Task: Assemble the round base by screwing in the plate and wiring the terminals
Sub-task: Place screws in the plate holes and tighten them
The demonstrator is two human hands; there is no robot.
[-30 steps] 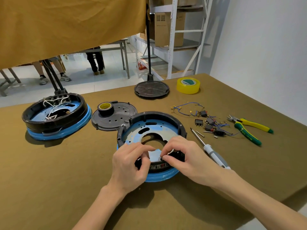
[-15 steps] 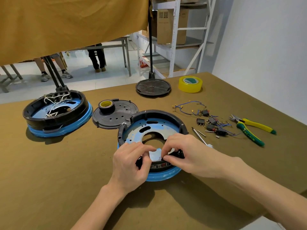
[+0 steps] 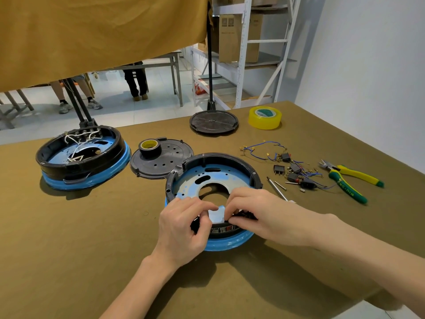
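Working hands: the left hand [image 3: 184, 229] and the right hand [image 3: 255, 212] are both on the near rim of the round base [image 3: 212, 180], fingers curled in.
Left hand: its thumb and fingers pinch the black rim part at the near edge.
Right hand: its fingertips pinch something small at the same spot; I cannot tell what it is.
Round base: it sits in the middle of the table [image 3: 69, 261], right in front of the person, black ring on top, blue band below.
Inside the base: a blue plate [image 3: 195, 180] with a big round hole and some slots lies flat in it.
Second base [image 3: 80, 155]: far left on the table, with white wires [image 3: 78, 139] inside.
Bases: two.
Black lids: two. One lid [image 3: 165, 162] lies just behind the base with a black tape roll [image 3: 149, 146] on it. The other lid [image 3: 213, 122] is farther back.
Tape rolls: two, counting the yellow tape [image 3: 265, 117] at the back right.
Small parts [image 3: 292, 166]: black switches, blue wires and screws lie in a loose pile to the right; too mixed to count.
Tools: one screwdriver [image 3: 277, 188], partly hidden by the right hand, and one pair of pliers [image 3: 349, 178] with yellow and green handles.
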